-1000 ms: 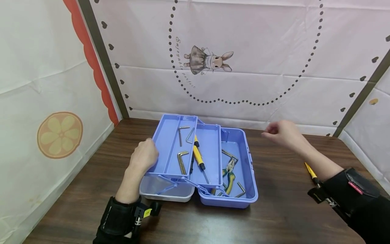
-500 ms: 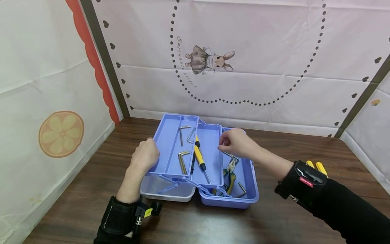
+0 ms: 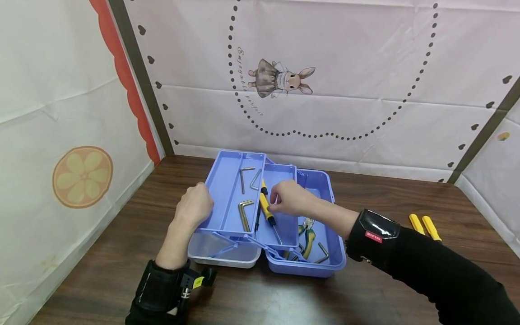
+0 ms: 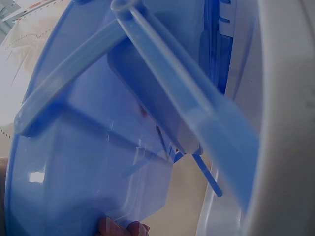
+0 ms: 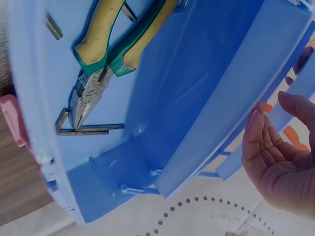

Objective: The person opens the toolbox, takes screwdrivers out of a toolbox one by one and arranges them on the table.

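Observation:
A blue toolbox [image 3: 338, 255] stands with its tiered trays spread. My left hand [image 3: 194, 206] grips the left edge of the upper tray [image 3: 221, 194]; its fingertips [image 4: 110, 227] show beneath the tray in the left wrist view. Over the middle tray [image 3: 286, 230], my right hand [image 3: 290, 197] has loosely bent fingers, thumb apart, right beside a yellow-handled screwdriver [image 3: 265, 206]. In the right wrist view nothing shows between the right thumb and fingers. Brass-coloured hex keys [image 3: 243, 216] lie in the upper tray. Pliers [image 5: 101, 39] and more hex keys [image 5: 93, 130] lie in the bottom compartment.
Two yellow handles [image 3: 430, 228] lie on the wooden table [image 3: 386, 289] at the right, partly behind the right sleeve. The whitish lid [image 3: 227, 261] is folded out under the upper tray. A patterned cloth wall [image 3: 345, 58] rises behind the toolbox.
My right hand has come from right of the toolbox, across the bottom compartment, to the screwdriver in the middle tray. The yellow handles at the right became visible. The left hand keeps its grip.

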### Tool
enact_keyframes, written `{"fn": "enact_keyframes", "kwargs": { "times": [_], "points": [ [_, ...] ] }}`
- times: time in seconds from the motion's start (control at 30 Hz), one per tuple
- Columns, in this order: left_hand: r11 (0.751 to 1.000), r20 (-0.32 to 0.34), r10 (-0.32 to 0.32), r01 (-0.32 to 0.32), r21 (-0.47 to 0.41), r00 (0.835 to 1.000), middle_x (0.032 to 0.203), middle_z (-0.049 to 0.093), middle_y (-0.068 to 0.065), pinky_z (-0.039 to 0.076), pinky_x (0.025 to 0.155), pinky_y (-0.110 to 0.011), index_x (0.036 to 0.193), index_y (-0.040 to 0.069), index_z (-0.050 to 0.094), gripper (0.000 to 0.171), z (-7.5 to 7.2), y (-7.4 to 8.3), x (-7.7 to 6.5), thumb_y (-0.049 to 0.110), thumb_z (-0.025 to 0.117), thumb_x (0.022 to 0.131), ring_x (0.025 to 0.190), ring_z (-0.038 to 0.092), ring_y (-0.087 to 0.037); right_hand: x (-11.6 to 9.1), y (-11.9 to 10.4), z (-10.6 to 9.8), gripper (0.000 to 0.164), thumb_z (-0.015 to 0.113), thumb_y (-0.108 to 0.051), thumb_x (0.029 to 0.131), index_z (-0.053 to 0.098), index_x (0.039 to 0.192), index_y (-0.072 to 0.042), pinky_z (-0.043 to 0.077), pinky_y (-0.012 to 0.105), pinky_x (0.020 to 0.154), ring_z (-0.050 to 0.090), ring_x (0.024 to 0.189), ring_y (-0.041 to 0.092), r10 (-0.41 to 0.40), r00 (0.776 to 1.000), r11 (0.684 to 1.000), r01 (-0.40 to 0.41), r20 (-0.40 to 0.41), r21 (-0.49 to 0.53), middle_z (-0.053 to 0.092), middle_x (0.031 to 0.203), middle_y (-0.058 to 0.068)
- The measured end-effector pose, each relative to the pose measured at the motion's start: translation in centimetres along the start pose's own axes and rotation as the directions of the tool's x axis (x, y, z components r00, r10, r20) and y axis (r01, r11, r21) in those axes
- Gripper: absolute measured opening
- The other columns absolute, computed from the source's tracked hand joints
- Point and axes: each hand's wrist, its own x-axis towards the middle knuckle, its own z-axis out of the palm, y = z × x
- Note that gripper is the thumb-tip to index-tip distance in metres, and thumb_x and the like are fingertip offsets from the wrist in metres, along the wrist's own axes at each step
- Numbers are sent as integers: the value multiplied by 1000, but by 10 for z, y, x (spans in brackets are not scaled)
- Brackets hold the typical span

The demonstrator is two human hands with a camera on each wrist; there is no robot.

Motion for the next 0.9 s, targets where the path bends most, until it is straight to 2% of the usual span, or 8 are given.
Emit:
{"fn": "enact_keyframes", "kwargs": {
  "times": [0.2, 0.3, 0.5, 0.63, 0.77, 0.9],
  "points": [
    [1000, 8, -2, 3, -5, 1000, 77, 55, -25, 43, 47, -41, 96, -15, 48, 25, 0, 0, 0, 3, 36, 85, 61, 53, -28, 7, -8, 6, 15, 65, -20, 80, 66, 82, -5, 41, 20, 50, 51, 62, 12, 75, 996, 997, -73, 52, -32, 58, 74, 1],
    [1000, 8, 0, 0, -2, 1000, 77, 55, -25, 43, 47, -41, 97, -15, 48, 25, 0, 1, 1, 3, 36, 85, 61, 53, -28, 9, -9, 8, 16, 66, -21, 79, 64, 72, -6, 36, 19, 45, 46, 53, 11, 97, 994, 994, -94, 58, -58, 55, 63, 0],
    [1000, 10, -2, 2, 1, 1000, 78, 55, -26, 43, 48, -41, 98, -15, 48, 26, 0, 1, 2, 4, 36, 85, 61, 53, -28, 13, -10, 15, 32, 66, -22, 78, 50, 53, -10, 28, 17, 39, 38, 40, 7, 121, 991, 989, -116, 50, -96, 42, 45, -3],
    [1000, 2, -6, 6, 10, 1000, 79, 55, -26, 43, 49, -42, 97, -15, 48, 26, -1, 1, 2, 4, 36, 85, 62, 52, -28, 16, -14, 18, 27, 68, -18, 76, 49, 60, -7, 35, 17, 39, 44, 41, 9, 173, 984, 983, -170, 34, -72, 46, 50, 0],
    [1000, 0, -7, 7, 10, 1000, 79, 55, -27, 43, 49, -43, 96, -14, 48, 25, -1, 0, 1, 4, 36, 84, 63, 52, -29, 19, -18, 20, 20, 68, -15, 76, 53, 75, -3, 43, 20, 41, 54, 45, 12, 252, 966, 968, -252, 64, -13, 53, 62, 6],
    [1000, 4, -3, 3, 5, 1000, 79, 55, -26, 43, 48, -42, 97, -14, 48, 25, 0, 0, 1, 4, 36, 84, 62, 52, -29, 20, -18, 17, 20, 68, -13, 77, 53, 80, -1, 46, 22, 42, 56, 44, 16, 293, 950, 953, -299, 105, 50, 55, 67, 9]
  ]
}}
